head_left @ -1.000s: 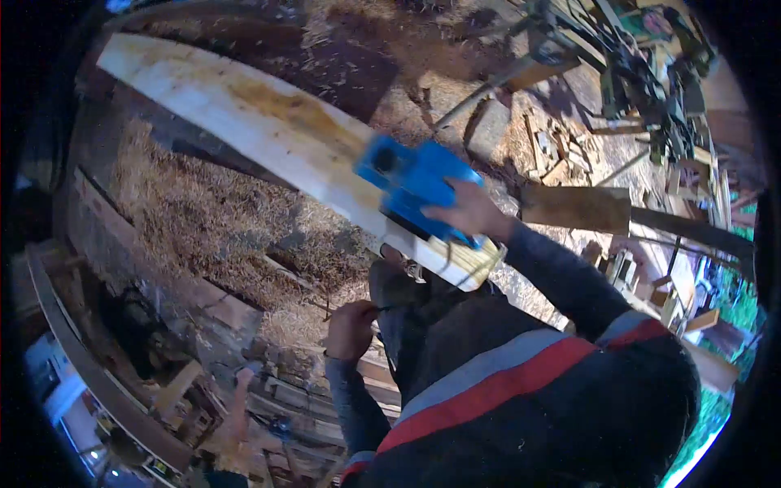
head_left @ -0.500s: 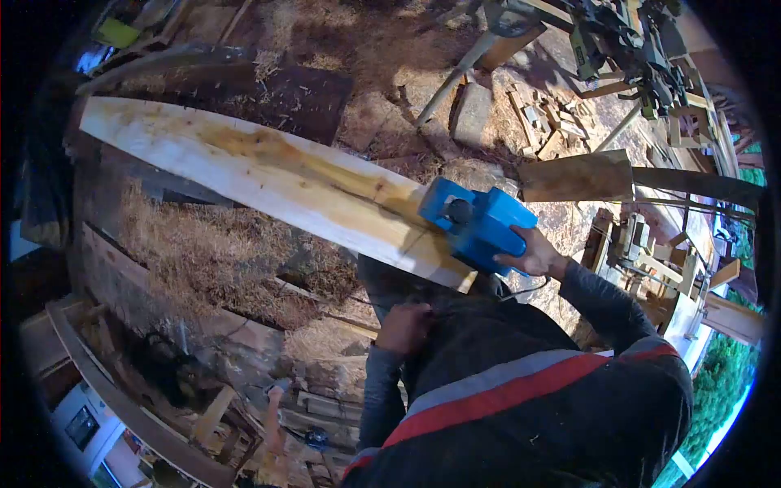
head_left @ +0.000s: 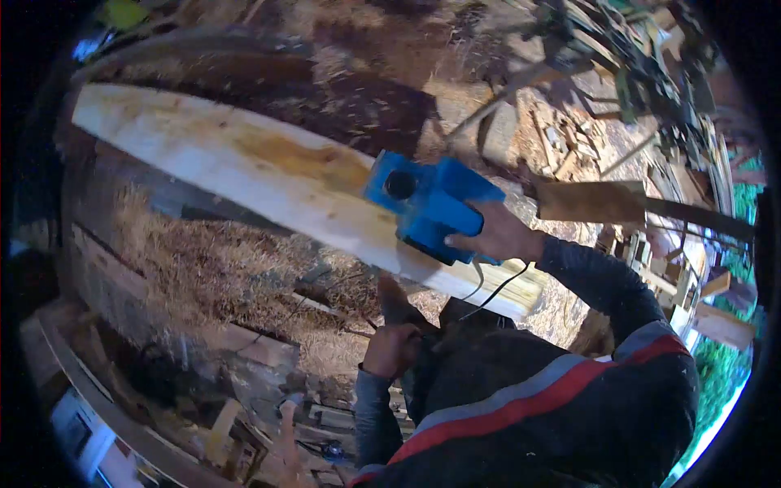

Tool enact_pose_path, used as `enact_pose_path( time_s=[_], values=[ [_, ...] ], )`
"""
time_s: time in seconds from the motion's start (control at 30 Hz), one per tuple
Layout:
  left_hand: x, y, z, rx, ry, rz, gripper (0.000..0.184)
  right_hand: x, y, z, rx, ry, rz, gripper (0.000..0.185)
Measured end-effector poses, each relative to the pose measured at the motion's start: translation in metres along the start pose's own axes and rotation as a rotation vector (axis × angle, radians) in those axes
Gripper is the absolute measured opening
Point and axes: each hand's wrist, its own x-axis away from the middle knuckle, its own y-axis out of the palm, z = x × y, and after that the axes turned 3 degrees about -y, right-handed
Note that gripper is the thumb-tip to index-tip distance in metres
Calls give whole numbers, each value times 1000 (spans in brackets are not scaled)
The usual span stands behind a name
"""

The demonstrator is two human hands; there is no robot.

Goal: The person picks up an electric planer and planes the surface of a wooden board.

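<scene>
A long pale wooden plank (head_left: 244, 167) with yellow-brown grain runs from the upper left toward my body. A blue electric hand planer (head_left: 443, 203) rests on its near part, its dark round knob facing left. My right hand (head_left: 504, 233) is wrapped round the planer's rear handle. A black power cord (head_left: 506, 283) hangs from the planer toward my lap. My left hand (head_left: 392, 350) is closed beside my leg at the dark clothing, off the plank; whether anything is inside its fingers is hidden.
Wood shavings (head_left: 211, 260) cover the ground around the plank. A pile of offcuts (head_left: 569, 142) lies at the upper right, near a wooden block (head_left: 590, 201). More lumber (head_left: 651, 276) stands at the right. Another person's arm (head_left: 289, 435) shows at the lower left.
The planer, with my right hand on it, has moved left and up along the plank, away from its near end. My left hand has shifted slightly left and down. The view has tilted a little.
</scene>
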Motion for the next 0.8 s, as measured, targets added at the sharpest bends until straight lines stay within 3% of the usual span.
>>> enact_pose_path(
  time_s=[0.07, 0.13, 0.17, 0.2, 0.27, 0.3, 0.43, 0.5, 0.63, 0.8],
  values=[
    [11, -31, -21, -10, -22, -8, 18, -44, 17, -30, -37, 18, -36, 48],
    [29, -49, -49, 16, -44, 94, 15, -84, 33, -59, -54, -117, 135, 43],
    [38, -58, -60, 31, -42, 166, 12, -105, 33, -90, 47, 8, 75, 40],
    [47, -68, -69, 44, -53, 184, 12, -128, 39, -108, 58, -1, 56, 40],
    [64, -86, -79, 132, -126, 316, 11, -177, 51, -139, -70, 68, 51, 46],
    [72, -90, -83, 60, -173, 391, 12, -209, 61, -144, -42, -104, 130, 40],
    [94, -101, -90, 175, -147, 629, 16, -355, 72, -204, 33, -225, 87, 27],
    [100, -97, -86, 415, -271, 784, 18, -415, 84, -249, 27, -382, 91, 23],
    [100, -91, -74, 539, -261, 1066, 23, -466, 86, -290, -54, -399, 107, 28],
    [107, -79, -58, 509, -246, 1157, 19, -453, 100, -276, -43, -379, 159, 29]
  ],
)
